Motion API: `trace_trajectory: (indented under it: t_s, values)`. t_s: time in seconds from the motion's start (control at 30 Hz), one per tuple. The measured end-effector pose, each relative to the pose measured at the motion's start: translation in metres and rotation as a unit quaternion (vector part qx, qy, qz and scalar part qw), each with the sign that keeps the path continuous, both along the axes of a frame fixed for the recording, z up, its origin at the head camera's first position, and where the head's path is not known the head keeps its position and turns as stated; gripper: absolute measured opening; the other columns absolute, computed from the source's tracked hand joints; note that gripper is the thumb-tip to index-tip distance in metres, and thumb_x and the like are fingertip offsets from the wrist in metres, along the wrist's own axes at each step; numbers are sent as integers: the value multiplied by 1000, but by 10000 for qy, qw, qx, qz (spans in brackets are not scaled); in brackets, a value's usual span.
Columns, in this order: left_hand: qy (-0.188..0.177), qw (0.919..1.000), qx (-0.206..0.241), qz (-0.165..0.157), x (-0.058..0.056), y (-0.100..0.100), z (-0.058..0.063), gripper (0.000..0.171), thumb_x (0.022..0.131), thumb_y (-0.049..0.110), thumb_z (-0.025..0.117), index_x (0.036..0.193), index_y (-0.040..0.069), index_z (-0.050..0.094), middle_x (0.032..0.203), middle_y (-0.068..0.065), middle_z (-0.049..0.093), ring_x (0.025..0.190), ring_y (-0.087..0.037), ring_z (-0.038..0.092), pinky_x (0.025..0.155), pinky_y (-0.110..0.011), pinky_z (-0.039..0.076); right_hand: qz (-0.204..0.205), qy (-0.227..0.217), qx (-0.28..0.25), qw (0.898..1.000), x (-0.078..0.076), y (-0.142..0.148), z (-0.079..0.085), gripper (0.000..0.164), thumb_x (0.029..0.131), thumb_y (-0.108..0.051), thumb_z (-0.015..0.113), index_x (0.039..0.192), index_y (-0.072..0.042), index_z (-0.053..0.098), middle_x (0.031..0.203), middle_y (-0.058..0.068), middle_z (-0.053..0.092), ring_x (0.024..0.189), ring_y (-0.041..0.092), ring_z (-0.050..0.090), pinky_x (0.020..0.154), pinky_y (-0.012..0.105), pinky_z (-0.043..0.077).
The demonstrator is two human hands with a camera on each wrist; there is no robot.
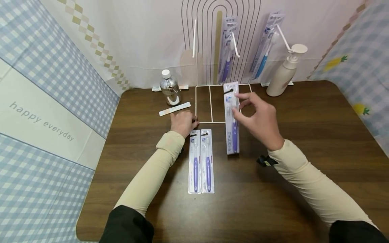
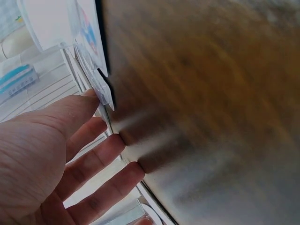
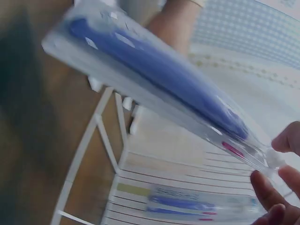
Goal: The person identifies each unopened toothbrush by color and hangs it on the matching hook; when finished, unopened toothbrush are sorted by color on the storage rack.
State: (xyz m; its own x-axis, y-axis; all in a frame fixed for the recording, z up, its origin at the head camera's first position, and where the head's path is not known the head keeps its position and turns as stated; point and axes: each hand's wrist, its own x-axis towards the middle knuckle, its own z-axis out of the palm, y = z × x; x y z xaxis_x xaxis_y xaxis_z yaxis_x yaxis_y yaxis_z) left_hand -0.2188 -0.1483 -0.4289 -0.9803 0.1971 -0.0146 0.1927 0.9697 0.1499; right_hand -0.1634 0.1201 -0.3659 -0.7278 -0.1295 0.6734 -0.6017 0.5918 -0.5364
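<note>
My right hand pinches the upper part of a packaged purple toothbrush between thumb and fingers, holding it upright over the front right of the rack. In the right wrist view, the clear blister and purple handle stretch away from the fingertips. On the table my left hand rests by the front left corner of a white wire rack, its fingers extended onto the tabletop. Just in front of it two more packaged purple toothbrushes lie side by side.
Packaged purple toothbrushes and blue ones hang from the rack's hooks at the back. A silver bottle and a white strip are on the left; a cream pump bottle stands at the right. A patterned cloth backs the wooden table.
</note>
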Motion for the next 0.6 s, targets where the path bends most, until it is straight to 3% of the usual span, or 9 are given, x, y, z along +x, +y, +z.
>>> trace_trajectory:
  t_s: [0.17,0.3,0.43,0.6]
  values:
    - [-16,10000,24,17,0,0,-1,25,101,39,73,121,26,82,122,0,75,113,-31,69,105,-60,41,-138,558,-421,9975,-5,0,25,38,91,-15,82,129,-13,75,88,5,75,54,11,39,54,21,28]
    - [-11,10000,23,26,-1,-2,-2,25,101,39,73,120,26,82,122,-1,75,113,-32,69,104,-60,41,-287,766,-701,9942,-11,-2,40,37,92,-17,82,129,-17,77,90,5,76,52,9,39,53,19,29]
    - [-1,10000,20,34,-1,-2,-2,25,101,40,73,120,26,82,122,0,75,113,-31,70,105,-61,40,-480,818,-728,9928,-15,-4,52,37,93,-19,82,130,-20,78,91,6,78,52,8,38,53,19,29]
    - [-1,10000,9,18,-1,0,-1,25,101,40,73,120,27,82,120,0,75,112,-31,70,105,-61,41,-651,543,-902,9923,-16,-7,57,37,92,-20,83,128,-25,79,91,5,79,53,13,40,54,22,30]
